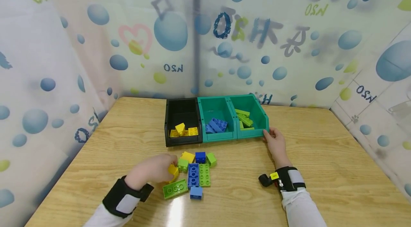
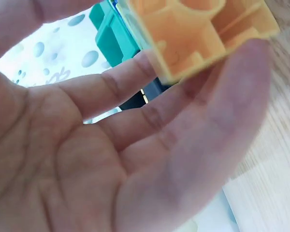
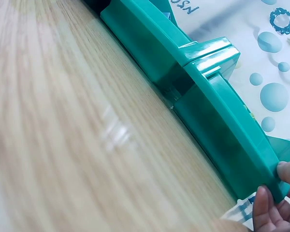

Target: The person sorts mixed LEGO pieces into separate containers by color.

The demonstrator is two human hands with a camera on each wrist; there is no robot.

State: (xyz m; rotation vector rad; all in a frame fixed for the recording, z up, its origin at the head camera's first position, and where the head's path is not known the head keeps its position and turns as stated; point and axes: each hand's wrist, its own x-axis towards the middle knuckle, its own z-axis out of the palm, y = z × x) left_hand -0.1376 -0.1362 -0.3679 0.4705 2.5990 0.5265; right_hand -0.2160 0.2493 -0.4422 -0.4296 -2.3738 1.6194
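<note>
My left hand pinches a yellow brick at the left side of a group of loose bricks. Up close in the left wrist view, that yellow brick shows its hollow underside between thumb and fingers. Beside it lie a light green brick, a long green brick and a blue brick with its hollow side up. My right hand grips the front right corner of the right teal bin, thumb and fingers on its edge.
The black bin at the left holds yellow bricks. Blue bricks lie in the middle teal bin, green ones in the right one. More loose bricks, including a dark blue brick, lie on the wooden table. A patterned curtain hangs behind.
</note>
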